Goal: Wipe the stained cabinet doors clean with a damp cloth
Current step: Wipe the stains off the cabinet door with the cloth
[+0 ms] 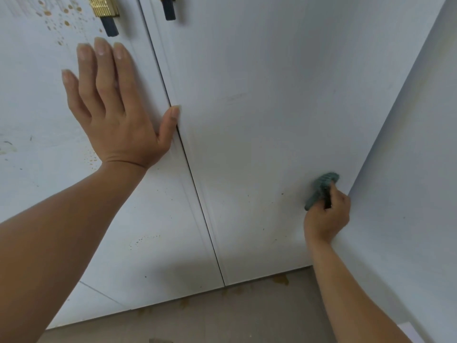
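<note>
Your left hand (116, 115): flat, fingers wide, on the left door (37, 115).
Your right hand (326, 216): squeezing the green cloth (320, 188) against the right door (259, 107).
Brown spots (57, 18): above your left hand.

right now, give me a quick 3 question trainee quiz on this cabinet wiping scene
1. True or false: the left hand lies flat with straight fingers on the left door.
2. Which hand holds the cloth? A: left. B: right.
3. Fill in: most of the brown splatter shows on the ___ door.

Key: 1 true. 2 B, the right hand. 3 left.
</note>
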